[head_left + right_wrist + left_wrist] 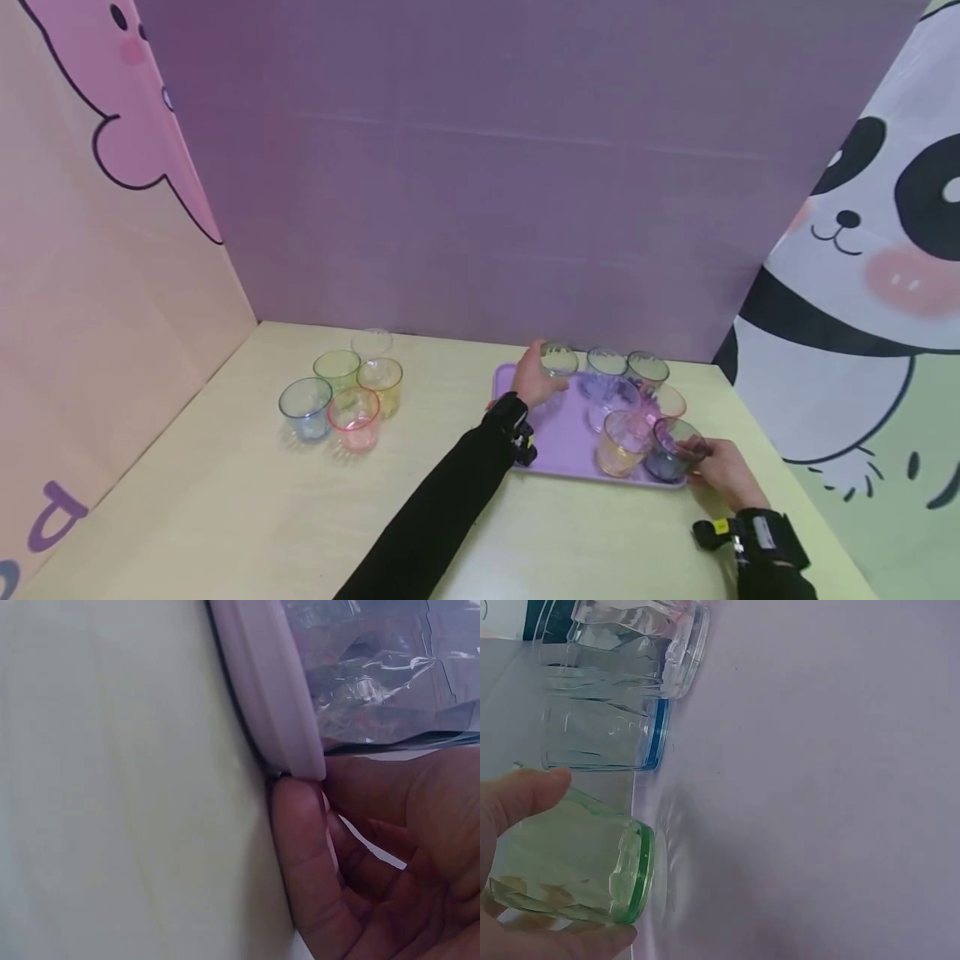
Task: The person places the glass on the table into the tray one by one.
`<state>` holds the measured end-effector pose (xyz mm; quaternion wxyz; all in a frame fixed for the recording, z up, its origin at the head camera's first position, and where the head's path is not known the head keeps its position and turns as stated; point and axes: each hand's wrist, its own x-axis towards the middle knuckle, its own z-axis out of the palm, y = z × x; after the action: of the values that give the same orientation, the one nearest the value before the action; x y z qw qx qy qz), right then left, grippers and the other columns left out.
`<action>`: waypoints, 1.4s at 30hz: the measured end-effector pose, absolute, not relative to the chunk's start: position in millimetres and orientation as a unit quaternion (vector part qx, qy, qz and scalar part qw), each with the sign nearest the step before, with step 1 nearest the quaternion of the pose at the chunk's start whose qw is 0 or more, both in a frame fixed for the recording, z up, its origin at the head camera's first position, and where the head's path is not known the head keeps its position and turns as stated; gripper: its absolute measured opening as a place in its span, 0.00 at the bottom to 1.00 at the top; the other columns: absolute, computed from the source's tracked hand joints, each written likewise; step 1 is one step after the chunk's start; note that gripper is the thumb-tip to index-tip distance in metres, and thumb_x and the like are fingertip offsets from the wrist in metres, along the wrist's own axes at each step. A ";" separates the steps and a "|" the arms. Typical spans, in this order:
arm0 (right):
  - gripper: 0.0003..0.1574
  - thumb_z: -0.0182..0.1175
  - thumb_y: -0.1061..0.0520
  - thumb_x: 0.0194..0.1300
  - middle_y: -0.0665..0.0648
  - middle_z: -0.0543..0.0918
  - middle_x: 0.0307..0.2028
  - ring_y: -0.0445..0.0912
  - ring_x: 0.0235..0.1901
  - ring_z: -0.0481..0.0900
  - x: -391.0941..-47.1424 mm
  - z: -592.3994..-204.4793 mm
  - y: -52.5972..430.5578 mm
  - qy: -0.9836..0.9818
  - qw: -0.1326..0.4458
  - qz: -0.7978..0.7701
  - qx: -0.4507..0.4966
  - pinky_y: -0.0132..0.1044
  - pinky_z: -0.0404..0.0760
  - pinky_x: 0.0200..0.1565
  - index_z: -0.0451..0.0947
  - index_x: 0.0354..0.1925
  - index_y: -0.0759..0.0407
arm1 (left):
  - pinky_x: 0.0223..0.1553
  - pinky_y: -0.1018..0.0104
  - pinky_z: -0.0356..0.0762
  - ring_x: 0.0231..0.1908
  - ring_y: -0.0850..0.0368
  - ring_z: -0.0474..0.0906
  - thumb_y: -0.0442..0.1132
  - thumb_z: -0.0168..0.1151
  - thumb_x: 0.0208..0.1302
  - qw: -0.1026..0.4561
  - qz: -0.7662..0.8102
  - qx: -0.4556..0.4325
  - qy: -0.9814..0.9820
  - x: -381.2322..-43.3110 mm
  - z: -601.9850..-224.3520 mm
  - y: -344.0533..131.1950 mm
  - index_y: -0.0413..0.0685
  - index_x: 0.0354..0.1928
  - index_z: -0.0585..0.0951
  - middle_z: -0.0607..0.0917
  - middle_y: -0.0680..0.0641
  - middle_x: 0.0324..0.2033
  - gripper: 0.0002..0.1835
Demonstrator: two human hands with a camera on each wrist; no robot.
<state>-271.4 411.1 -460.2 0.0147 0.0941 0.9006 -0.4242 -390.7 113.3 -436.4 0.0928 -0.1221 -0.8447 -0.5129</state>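
Note:
My left hand (pixel 536 380) grips a clear green-tinted glass (pixel 570 859) at the back left of the purple tray (pixel 553 446). In the left wrist view, the thumb is on one side of the glass and the fingers on the other; its green base is close to the tray surface. My right hand (pixel 726 472) pinches the tray's front right corner, with a finger under the rim (pixel 274 697). Beside it stands a grey-blue glass (pixel 671 457). Several other tinted glasses, including a yellowish one (pixel 619 454), stand on the tray's right half.
On the left of the pale table (pixel 225 508) stand a blue glass (pixel 306 417), a pink glass (pixel 356 425), a green glass (pixel 337 371), a yellow glass (pixel 384 387) and a clear glass (pixel 371 342). A purple wall (pixel 465 208) closes off the back.

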 end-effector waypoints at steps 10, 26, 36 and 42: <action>0.24 0.45 0.78 0.50 0.74 0.74 0.48 0.50 0.37 0.77 -268.3 -460.6 410.2 0.899 0.012 -0.429 0.092 0.38 0.81 0.33 0.69 0.49 0.79 | 0.52 0.62 0.70 0.52 0.48 0.72 0.37 0.74 0.39 0.071 -0.519 -0.134 -0.841 -391.3 -442.3 116.6 0.44 0.61 0.62 0.75 0.40 0.53 0.44; 0.24 0.43 0.79 0.47 0.74 0.74 0.49 0.52 0.38 0.76 -269.8 -456.9 410.5 0.899 0.004 -0.428 0.092 0.38 0.81 0.33 0.70 0.46 0.78 | 0.53 0.60 0.70 0.52 0.45 0.72 0.42 0.70 0.47 0.082 -0.471 -0.156 -0.864 -390.9 -434.7 119.5 0.41 0.63 0.59 0.76 0.36 0.51 0.43; 0.29 0.42 0.80 0.44 0.73 0.76 0.48 0.51 0.39 0.77 -271.7 -462.9 410.4 0.899 0.007 -0.429 0.093 0.40 0.81 0.34 0.70 0.48 0.78 | 0.48 0.59 0.73 0.46 0.44 0.75 0.41 0.70 0.47 0.109 -0.441 -0.146 -0.879 -393.4 -444.1 122.6 0.40 0.63 0.59 0.78 0.35 0.45 0.42; 0.28 0.42 0.80 0.45 0.73 0.75 0.47 0.52 0.38 0.76 -269.9 -461.7 411.3 0.900 0.007 -0.426 0.096 0.40 0.81 0.34 0.70 0.48 0.78 | 0.48 0.57 0.72 0.46 0.43 0.74 0.39 0.69 0.48 0.107 -0.446 -0.141 -0.877 -393.2 -447.1 123.9 0.42 0.63 0.58 0.77 0.34 0.45 0.42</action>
<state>-269.9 411.3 -461.7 0.0067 0.0961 0.8998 -0.4255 -393.2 123.9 -447.1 0.1072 -0.1412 -0.8772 -0.4461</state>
